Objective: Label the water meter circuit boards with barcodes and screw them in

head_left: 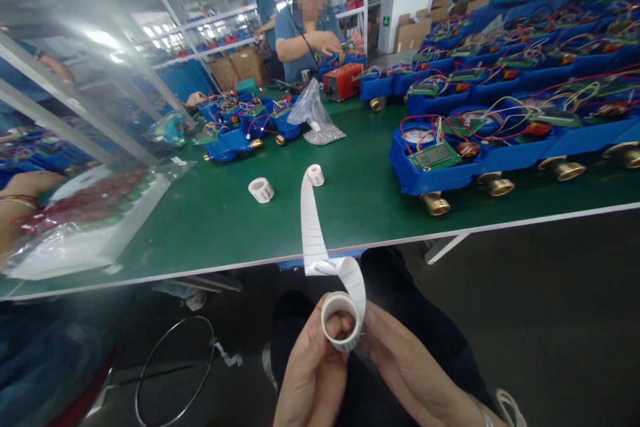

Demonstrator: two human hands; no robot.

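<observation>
A roll of white barcode labels is held between my two hands, below the table's front edge. My left hand is closed around its left side, with fingertips showing inside the core. My right hand grips the roll's right side, its fingertips partly hidden. From the roll a paper label strip twists up over the edge to a smaller label roll on the green table. Another label roll stands to its left, apart from the strip.
Blue meter housings with wires and brass fittings line the right; more blue housings sit back left. A plastic bag of small parts lies near a red box. A co-worker works opposite; another person's hand is left.
</observation>
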